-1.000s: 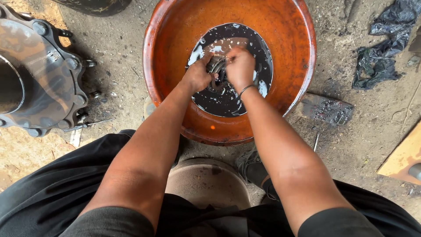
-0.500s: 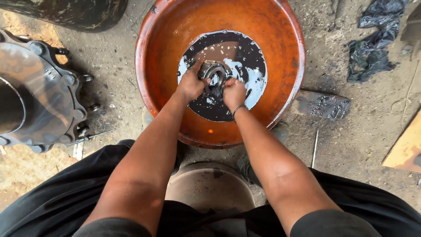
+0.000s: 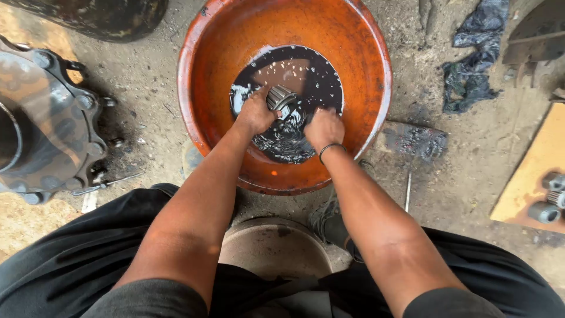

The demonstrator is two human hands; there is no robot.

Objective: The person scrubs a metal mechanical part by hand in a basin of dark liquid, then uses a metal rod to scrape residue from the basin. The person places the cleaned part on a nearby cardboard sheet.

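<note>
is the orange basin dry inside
No, a pool of dark liquid lies in the bottom of the orange basin, where both hands hold a metal part.

The floor (image 3: 459,176) is bare, packed earth, grey-brown and gritty, stained dark with oil in patches. Soft daylight falls evenly across it, with a warmer sandy patch at the far left edge. A large rusty wheel hub (image 3: 41,118) with a ring of studs lies on the left. A crumpled black rag (image 3: 474,65) sits on the dirt at upper right. A yellow board (image 3: 532,176) lies at the right edge, carrying small grey metal parts (image 3: 547,203). A dark greasy block (image 3: 415,141) rests between them.
</note>
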